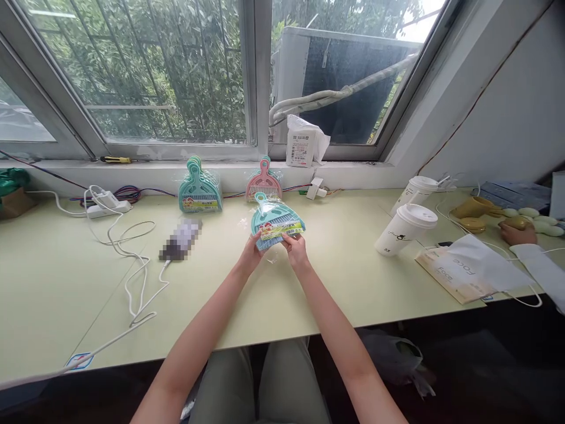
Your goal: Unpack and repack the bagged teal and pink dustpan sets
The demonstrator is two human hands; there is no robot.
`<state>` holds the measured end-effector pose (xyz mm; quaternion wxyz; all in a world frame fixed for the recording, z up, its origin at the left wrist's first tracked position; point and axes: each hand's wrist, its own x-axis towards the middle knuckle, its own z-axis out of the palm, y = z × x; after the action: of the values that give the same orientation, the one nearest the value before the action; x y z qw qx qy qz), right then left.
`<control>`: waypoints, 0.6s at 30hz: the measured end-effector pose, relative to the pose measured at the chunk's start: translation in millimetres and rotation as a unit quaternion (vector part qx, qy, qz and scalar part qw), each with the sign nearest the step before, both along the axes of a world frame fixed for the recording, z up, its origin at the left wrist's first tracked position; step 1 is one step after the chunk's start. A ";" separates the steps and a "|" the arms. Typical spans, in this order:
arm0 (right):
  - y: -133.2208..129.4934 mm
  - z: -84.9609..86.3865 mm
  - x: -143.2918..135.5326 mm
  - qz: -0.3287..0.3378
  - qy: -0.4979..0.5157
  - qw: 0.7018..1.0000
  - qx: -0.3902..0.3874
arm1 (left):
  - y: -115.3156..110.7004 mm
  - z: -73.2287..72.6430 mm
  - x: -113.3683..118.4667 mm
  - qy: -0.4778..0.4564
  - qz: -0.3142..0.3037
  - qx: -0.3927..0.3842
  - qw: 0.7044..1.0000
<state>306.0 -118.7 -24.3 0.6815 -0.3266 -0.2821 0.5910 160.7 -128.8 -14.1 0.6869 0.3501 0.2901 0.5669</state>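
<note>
Both my hands hold a teal mini brush-and-dustpan set (274,219) in clear plastic wrap, just above the pale green table (335,277). My left hand (252,249) grips its lower left edge. At the lower right edge, by the label, my right hand (295,247) pinches the wrap. A second teal set (199,189) and a pink set (263,181) lean against the wall under the window, behind the one I hold.
Two white lidded paper cups (405,228) stand at the right, near a paper bag (463,272). Another person's hand (517,233) rests far right by yellow and pale objects. A power strip (106,206) with white cables lies at the left, and a blurred device (180,239) beside it.
</note>
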 end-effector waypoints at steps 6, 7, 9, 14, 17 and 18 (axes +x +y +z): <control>5.4 -0.6 14.8 0.065 -0.032 0.997 -0.013 | 6.8 -6.2 0.8 0.048 0.059 -0.034 0.997; 5.6 0.1 17.0 0.082 -0.038 0.996 -0.013 | 7.3 -6.1 -1.2 0.053 0.064 -0.035 0.996; 5.5 1.8 20.5 0.106 -0.042 0.993 -0.007 | 6.4 -4.0 -4.6 0.036 0.054 -0.024 0.998; 1.8 6.8 21.5 0.123 -0.023 0.992 0.019 | 1.8 6.9 -15.9 -0.112 -0.006 0.019 0.994; -3.1 8.5 13.6 0.163 -0.030 0.986 0.022 | 2.9 10.6 -28.6 -0.127 0.021 0.023 0.991; -5.5 8.5 9.1 0.183 -0.038 0.982 0.021 | 3.4 11.2 -32.5 -0.108 0.021 0.020 0.994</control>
<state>315.1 -124.1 -15.8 0.5570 -0.2771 -0.3748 0.6874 128.2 -125.3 -2.9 0.6954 0.2944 0.2102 0.6210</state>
